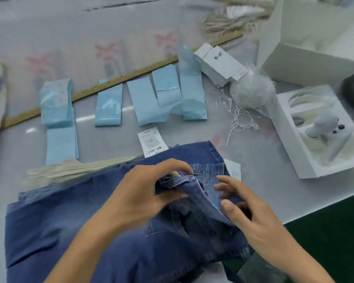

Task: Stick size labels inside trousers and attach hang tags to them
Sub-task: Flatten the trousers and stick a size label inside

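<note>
Pale worktop [74, 37] carries blue trousers [74, 231] whose waistband the left hand [143, 193] pinches while the right hand [247, 209] hovers slack beside that grip, label packs [108, 105] and hang tags [219, 64] beyond it, so labelling seems barely begun.

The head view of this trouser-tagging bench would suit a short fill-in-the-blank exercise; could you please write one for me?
1. The left hand grips the waistband of the ____ denim trousers.
2. The label packs laid in a row are light ____.
3. A long wooden ____ lies diagonally behind those packs.
4. The loose white strings lie on the table to the ____ of the packs.

Missing words: blue; blue; ruler; right
</note>
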Demonstrator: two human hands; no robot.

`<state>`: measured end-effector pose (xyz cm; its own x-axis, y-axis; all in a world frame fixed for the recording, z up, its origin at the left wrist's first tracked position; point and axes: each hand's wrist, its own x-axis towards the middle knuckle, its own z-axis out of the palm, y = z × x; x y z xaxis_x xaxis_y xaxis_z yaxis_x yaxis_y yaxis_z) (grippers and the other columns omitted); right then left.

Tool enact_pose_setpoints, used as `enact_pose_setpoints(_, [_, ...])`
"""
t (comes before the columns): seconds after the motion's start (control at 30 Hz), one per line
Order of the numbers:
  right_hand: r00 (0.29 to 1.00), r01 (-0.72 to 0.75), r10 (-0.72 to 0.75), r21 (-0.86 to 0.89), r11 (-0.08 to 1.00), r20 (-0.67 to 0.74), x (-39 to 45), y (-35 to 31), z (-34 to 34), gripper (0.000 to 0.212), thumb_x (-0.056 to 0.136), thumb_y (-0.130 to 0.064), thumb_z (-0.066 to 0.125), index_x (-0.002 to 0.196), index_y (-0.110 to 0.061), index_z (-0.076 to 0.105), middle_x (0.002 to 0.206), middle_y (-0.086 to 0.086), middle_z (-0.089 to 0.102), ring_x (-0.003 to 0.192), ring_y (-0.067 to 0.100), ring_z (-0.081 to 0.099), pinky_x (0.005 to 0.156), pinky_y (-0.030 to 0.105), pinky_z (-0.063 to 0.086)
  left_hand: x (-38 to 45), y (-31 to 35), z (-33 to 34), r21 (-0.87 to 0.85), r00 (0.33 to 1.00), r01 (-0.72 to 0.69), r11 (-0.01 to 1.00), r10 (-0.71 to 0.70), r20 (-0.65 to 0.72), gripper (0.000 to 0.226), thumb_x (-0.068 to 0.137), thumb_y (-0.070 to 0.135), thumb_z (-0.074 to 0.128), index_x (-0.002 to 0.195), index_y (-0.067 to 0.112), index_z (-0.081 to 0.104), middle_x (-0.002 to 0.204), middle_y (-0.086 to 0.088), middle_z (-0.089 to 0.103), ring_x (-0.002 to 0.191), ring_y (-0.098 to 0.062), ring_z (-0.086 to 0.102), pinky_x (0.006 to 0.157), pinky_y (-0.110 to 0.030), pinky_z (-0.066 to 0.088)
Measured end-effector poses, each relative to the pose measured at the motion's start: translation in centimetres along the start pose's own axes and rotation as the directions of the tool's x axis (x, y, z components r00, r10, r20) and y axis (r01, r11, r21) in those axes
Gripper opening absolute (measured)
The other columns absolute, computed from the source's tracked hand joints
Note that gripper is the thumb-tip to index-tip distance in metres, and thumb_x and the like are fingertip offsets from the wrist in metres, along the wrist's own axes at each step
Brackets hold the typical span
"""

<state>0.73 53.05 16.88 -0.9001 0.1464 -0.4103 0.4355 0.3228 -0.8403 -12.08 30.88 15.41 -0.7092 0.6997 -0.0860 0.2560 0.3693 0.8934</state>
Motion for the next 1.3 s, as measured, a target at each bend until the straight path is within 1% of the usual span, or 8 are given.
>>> enact_pose_setpoints(0.27, [0.999,-0.041,0.041,-0.071,0.997,0.006,4.4,1.4,-1.4,0.054,0.086,-0.013,0.079,0.122,-0.048,0.060,0.113,-0.023,0.072,0.105,-0.002,0.068,0.093,0.030,0.056,8.8,-3.7,2.6,0.194,0.993,0.074,0.978,-0.090,0.076,0.040,0.090,0.056,0.068,0.126,0.041,0.057,0.109,0.013,0.067,0.098,-0.008,0.058,0.089,-0.033,0.049])
enact_pose_setpoints(0.43, [0.976,-0.206,0.219,-0.364,0.909,-0.004,4.4,1.2,-0.7,0.062,0.081,-0.034,0.083,0.124,-0.044,0.039,0.115,-0.009,0.062,0.100,0.010,0.065,0.097,0.035,0.049,5.8,-9.4,-1.7,0.309,0.941,0.306,0.900,-0.235,-0.245,0.035,0.099,0.048,0.059,0.129,0.030,0.063,0.129,0.011,0.065,0.120,-0.014,0.055,0.105,-0.037,0.040])
enact_pose_setpoints(0.5, [0.965,-0.077,-0.073,-0.538,0.839,-0.251,4.8,0.2,-0.5,0.067,0.072,-0.043,0.073,0.134,-0.029,0.051,0.125,0.012,0.061,0.102,0.029,0.064,0.096,0.036,0.049,2.4,-12.0,-3.2,0.359,0.900,0.382,0.852,-0.254,-0.354,0.036,0.099,0.053,0.054,0.127,0.033,0.064,0.129,0.015,0.064,0.120,-0.015,0.056,0.102,-0.037,0.040])
enact_pose_setpoints(0.57, [0.746,0.109,-0.517,-0.689,0.717,-0.420,5.2,-1.9,0.7,0.060,0.078,-0.039,0.055,0.128,-0.006,0.067,0.131,0.020,0.063,0.107,0.037,0.063,0.098,0.033,0.042,-0.9,-13.8,-3.4,0.380,0.863,0.403,0.833,-0.207,-0.460,0.044,0.097,0.063,0.043,0.119,0.034,0.068,0.120,0.018,0.066,0.112,-0.014,0.060,0.096,-0.036,0.043])
enact_pose_setpoints(0.67, [0.649,0.325,-0.732,-0.793,0.515,-0.209,6.9,-2.9,4.2,0.058,0.097,-0.047,0.038,0.145,-0.015,0.050,0.152,0.011,0.045,0.142,0.030,0.040,0.111,0.041,0.032,-3.7,-15.3,-1.5,0.492,0.837,0.400,0.773,-0.090,-0.540,0.063,0.102,0.064,0.026,0.105,0.028,0.077,0.102,0.012,0.073,0.092,-0.018,0.071,0.086,-0.031,0.042])
enact_pose_setpoints(0.77, [0.808,0.358,-0.578,-0.875,0.325,0.116,9.2,-0.7,7.7,0.063,0.100,-0.060,0.009,0.153,-0.029,0.021,0.168,-0.002,0.010,0.157,0.012,-0.003,0.122,0.040,0.006,-3.5,-15.5,-0.6,0.533,0.792,0.416,0.737,-0.005,-0.611,0.069,0.106,0.057,0.022,0.098,0.022,0.080,0.094,0.006,0.076,0.081,-0.019,0.073,0.082,-0.031,0.040])
enact_pose_setpoints(0.93, [0.918,0.242,-0.397,-0.787,0.567,-0.003,13.0,-1.6,7.2,0.033,0.096,-0.049,0.036,0.086,-0.047,0.067,0.092,-0.023,0.072,0.091,0.008,0.069,0.079,0.031,0.040,-2.5,-15.0,-1.4,0.356,0.745,0.581,0.732,-0.301,-0.595,0.041,0.094,0.052,0.039,0.084,0.028,0.071,0.085,0.013,0.072,0.083,-0.017,0.067,0.077,-0.036,0.048])
enact_pose_setpoints(1.3, [0.967,-0.040,0.185,-0.614,0.788,0.174,26.3,-3.7,11.0,0.069,0.088,-0.042,0.069,0.149,-0.032,0.037,0.116,-0.006,0.061,0.103,0.013,0.063,0.091,0.031,0.050,5.0,-17.1,-5.5,0.202,0.677,0.716,0.668,-0.594,-0.434,0.023,0.099,0.045,0.043,0.109,0.036,0.061,0.105,0.010,0.069,0.093,-0.015,0.064,0.073,-0.030,0.045])
